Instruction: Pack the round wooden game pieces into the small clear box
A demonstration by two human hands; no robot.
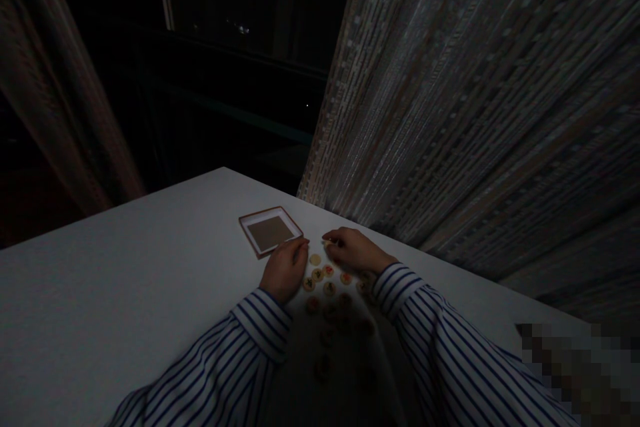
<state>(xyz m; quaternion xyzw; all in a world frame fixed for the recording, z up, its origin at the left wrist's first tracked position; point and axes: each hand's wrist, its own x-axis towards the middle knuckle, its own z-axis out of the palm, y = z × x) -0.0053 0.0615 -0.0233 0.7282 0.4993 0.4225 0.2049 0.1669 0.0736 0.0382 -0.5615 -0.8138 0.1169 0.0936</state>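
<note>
Several round wooden pieces [329, 288] with red or dark characters lie on the white table between my forearms, the nearer ones in deep shadow. My left hand [286, 268] rests at the near right corner of a shallow open box [270, 232], its fingers bent together; whether it holds anything is hidden. My right hand [356, 249] is closed in a pinch on a pale round piece [328, 243], just right of the box. A plain pale piece [315, 259] lies between the two hands.
The white table [150, 267] reaches a corner beyond the box. A patterned curtain [425, 93] hangs along its right edge, and another curtain [65, 80] is at the left. Behind is a dark window [255, 7]. Something pixelated [580, 367] is at the lower right.
</note>
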